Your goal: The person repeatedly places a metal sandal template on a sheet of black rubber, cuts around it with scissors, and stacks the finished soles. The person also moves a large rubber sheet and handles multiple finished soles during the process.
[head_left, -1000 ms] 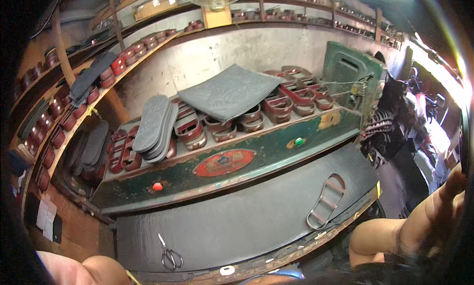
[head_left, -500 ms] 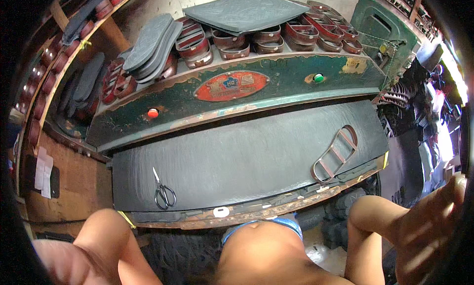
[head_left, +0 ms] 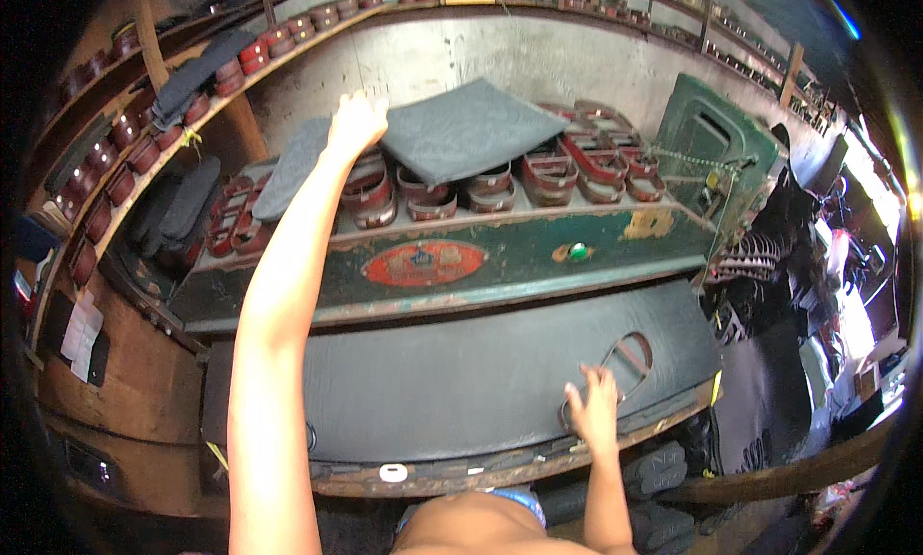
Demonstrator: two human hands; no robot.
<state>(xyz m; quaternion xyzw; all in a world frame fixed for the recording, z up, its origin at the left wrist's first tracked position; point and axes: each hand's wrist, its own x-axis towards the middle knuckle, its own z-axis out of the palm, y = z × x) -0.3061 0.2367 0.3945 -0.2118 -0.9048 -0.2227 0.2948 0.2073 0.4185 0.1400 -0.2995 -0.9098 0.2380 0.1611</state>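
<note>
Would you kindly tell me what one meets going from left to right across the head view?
White papers on the wall, left hand, dark grey sheet, right hand, green metal panel at the back.

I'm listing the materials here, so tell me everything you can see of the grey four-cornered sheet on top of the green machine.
The four-cornered sheet is flat, dark grey and faintly mottled, and looks like rubber or foam. It lies across red-brown cutting dies, one corner jutting frontward. The left hand is at its left edge; contact is unclear.
</note>
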